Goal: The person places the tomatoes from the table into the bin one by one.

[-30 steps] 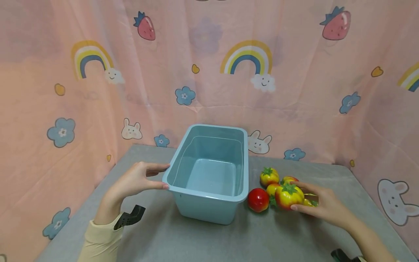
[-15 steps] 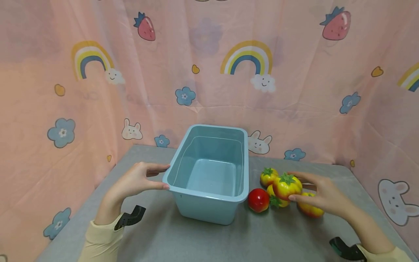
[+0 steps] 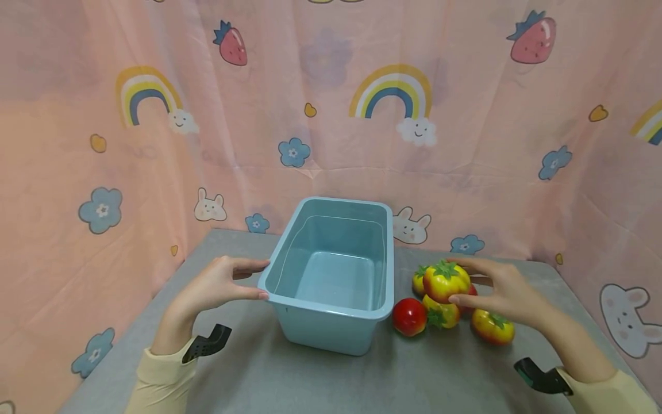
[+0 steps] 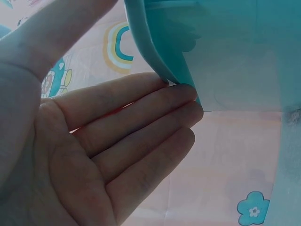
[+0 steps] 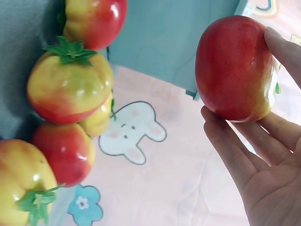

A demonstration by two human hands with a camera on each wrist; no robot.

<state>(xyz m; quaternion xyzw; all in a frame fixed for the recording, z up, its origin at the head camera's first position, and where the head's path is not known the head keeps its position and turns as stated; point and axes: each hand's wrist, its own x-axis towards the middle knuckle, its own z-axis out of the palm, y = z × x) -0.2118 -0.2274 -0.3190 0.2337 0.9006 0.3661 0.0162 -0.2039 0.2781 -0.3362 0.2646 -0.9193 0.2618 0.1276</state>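
In the head view a light blue plastic bin stands in the middle of the table. My left hand touches its near left corner, the thumb at the front rim and nearly straight fingers at the left rim. With thumb and fingers my right hand grips a yellow-and-red tomato with green leaves, above the other tomatoes. The right wrist view shows the red underside of that held tomato. Right of the bin lie a red tomato, a yellow one and several others, some partly hidden behind the held one.
A grey cloth covers the table. One tomato lies slightly apart, below my right wrist. Behind the table hangs a pink curtain printed with rainbows, bunnies and flowers. The bin's interior floor is visible from above.
My right hand has lifted the tomato out of the group and carried it up and left. The tomatoes beneath it have come into view. My left hand stays at the bin's corner.
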